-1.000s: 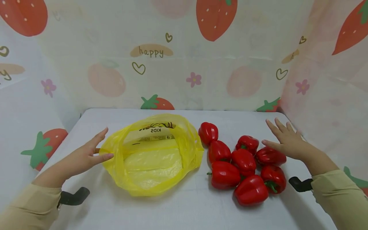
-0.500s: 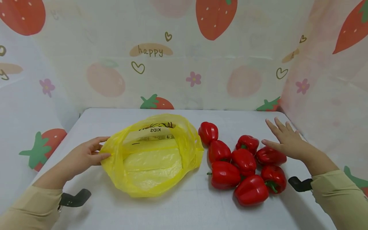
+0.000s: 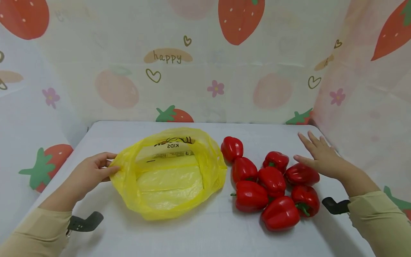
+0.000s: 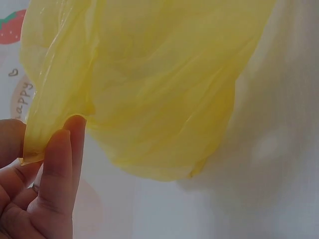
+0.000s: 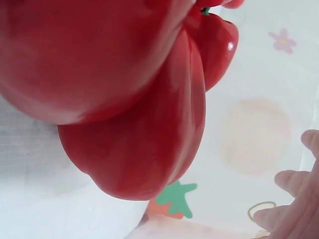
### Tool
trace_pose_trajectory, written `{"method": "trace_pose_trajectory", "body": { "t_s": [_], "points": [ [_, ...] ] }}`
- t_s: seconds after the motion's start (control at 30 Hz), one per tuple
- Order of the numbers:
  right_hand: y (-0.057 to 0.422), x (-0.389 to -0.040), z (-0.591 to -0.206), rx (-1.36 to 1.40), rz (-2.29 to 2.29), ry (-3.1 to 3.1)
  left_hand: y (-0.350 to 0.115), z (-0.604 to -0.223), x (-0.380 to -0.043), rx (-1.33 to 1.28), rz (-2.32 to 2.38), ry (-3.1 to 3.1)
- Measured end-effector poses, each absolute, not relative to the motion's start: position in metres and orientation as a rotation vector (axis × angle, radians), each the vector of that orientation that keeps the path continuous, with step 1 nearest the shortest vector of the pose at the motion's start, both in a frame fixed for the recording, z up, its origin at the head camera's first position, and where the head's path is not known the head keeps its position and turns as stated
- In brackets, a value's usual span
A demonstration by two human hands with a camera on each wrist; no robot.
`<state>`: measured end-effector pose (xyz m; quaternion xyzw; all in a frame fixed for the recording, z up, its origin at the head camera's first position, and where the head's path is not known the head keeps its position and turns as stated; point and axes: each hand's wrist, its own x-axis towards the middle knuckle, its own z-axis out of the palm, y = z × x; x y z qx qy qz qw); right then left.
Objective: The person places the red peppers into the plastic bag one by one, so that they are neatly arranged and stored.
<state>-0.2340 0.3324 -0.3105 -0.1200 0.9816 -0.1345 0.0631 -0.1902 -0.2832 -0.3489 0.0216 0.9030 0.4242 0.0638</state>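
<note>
A yellow plastic bag [image 3: 128,189] stands with its mouth spread wide on the white table, dark print showing on its inner far wall. My left hand [image 3: 91,175] pinches the bag's left rim between thumb and fingers; the left wrist view shows the film of the bag [image 4: 159,99] caught between the fingertips. To the right of the bag lie several red bell peppers [image 3: 272,181], grouped close together. My right hand [image 3: 324,160] hovers with spread fingers over the right side of the peppers, holding nothing. Close in the right wrist view, a red bell pepper [image 5: 139,149] appears beside the fingers.
A cloth backdrop [image 3: 192,89] printed with strawberries, hearts and flowers rises behind and at both sides of the table [image 3: 192,237]. Black wrist mounts [image 3: 85,222] stick out below each cuff.
My left hand has gone from spread fingers beside the bag to pinching its left rim, drawing that rim slightly left. The right hand and peppers stay about where they were.
</note>
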Motion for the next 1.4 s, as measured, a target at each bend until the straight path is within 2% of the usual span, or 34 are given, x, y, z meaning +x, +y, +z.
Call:
{"method": "trace_pose_trajectory", "body": {
  "t_s": [0.8,1.03,1.4],
  "points": [
    [0.356,-0.219,-0.319,-0.360,-0.728,2.868,-0.279,-0.349,-0.193,0.072,1.286,2.707],
    [0.362,-0.217,-0.332,-0.385,-0.806,2.829,-0.277,-0.350,-0.193,0.055,1.280,2.702],
    [0.373,-0.219,-0.355,-0.257,-0.928,2.750,-0.276,-0.349,-0.194,0.064,1.292,2.695]
  ]
}}
